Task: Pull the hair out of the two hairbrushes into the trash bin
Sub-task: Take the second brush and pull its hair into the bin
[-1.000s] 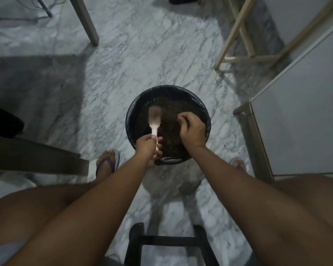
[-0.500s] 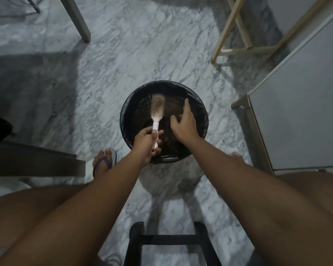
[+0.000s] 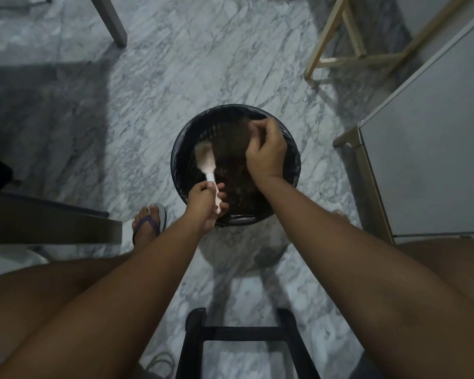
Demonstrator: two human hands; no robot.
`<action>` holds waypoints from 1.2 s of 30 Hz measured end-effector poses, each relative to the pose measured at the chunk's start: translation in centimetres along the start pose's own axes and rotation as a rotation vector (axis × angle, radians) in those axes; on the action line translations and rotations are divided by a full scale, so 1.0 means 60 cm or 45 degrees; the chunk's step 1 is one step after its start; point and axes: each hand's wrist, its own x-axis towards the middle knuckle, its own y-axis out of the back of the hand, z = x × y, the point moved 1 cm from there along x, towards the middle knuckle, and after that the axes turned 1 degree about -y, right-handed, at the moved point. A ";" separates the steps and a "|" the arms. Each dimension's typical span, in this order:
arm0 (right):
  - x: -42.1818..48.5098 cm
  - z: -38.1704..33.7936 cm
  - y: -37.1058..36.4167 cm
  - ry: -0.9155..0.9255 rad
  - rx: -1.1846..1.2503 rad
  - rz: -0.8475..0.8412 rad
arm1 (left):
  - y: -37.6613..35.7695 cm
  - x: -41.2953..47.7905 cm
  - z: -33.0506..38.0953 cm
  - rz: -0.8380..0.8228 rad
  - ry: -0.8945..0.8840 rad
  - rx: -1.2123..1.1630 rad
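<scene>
A black trash bin (image 3: pixel 176 170) with a black liner stands on the marble floor between my feet. My left hand (image 3: pixel 204 206) grips the pale handle of a hairbrush (image 3: pixel 205 159), whose head points away from me over the left half of the bin. My right hand (image 3: pixel 266 151) hovers over the bin's far right side, fingers pinched together. A thin brown mat of hair (image 3: pixel 230 143) seems to stretch from the brush head to those fingers. I see no second hairbrush.
A black stool frame (image 3: pixel 244 337) stands near my knees. A white cabinet (image 3: pixel 422 160) is at the right, light wooden legs (image 3: pixel 340 58) at the far right, a table leg (image 3: pixel 110 20) at the far left, dark furniture (image 3: pixel 52 222) beside my sandalled foot (image 3: pixel 148 222).
My right hand went from spread fingers beside the brush head to a pinch, and drew away toward the bin's far side. The brush shifted left and lower in the bin.
</scene>
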 end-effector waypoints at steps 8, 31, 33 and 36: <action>0.010 0.025 0.021 -0.454 -0.135 -0.068 | 0.019 -0.008 0.018 -0.033 -0.054 0.007; -0.008 0.012 -0.016 -0.015 -0.158 -0.446 | 0.012 -0.021 0.015 -0.211 -0.079 0.027; 0.005 0.003 -0.014 0.084 -0.142 -0.374 | 0.009 -0.018 0.013 -0.187 -0.072 0.008; 0.024 -0.020 -0.009 0.188 -0.073 -0.235 | 0.005 -0.014 0.015 -0.134 -0.071 -0.007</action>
